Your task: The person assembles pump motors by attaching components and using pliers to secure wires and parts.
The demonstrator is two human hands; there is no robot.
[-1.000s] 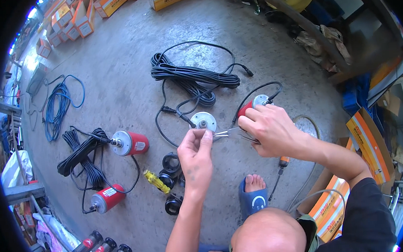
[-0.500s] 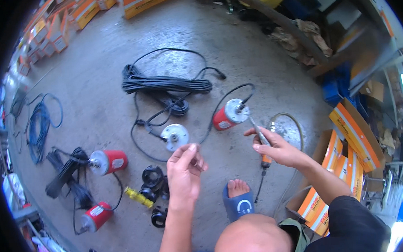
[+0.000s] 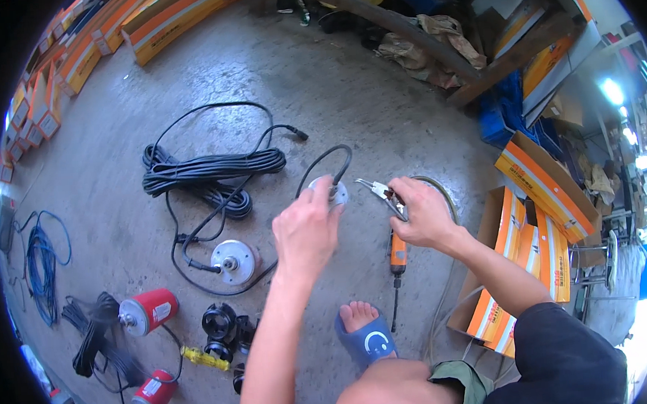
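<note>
My left hand [image 3: 306,221] is closed at the silver round end [image 3: 340,194] of a cylinder, its fingertips around the fitting where a black cable enters. The cylinder's body is hidden under this hand. My right hand [image 3: 422,211] grips pliers [image 3: 379,190], whose thin bent tips point left, a short way from the silver end. Below them lies an orange power tool [image 3: 398,253] with a long dark bit and a hose. Another silver-faced cylinder [image 3: 234,261] stands left of my left hand, its cable joined to a black coil [image 3: 214,171].
Two red cylinders [image 3: 152,312] with cables lie at the left. Near them are black plastic rings [image 3: 218,321] and a yellow rod-like piece [image 3: 206,359]. Orange boxes [image 3: 545,188] stand at the right, more [image 3: 179,22] at the far left. A wooden beam frame [image 3: 402,27] crosses the far right.
My left hand has moved forward onto the silver end of the cylinder. The pliers' jaws now show beside it in my right hand. The whole view has shifted, with floor things now further left.
</note>
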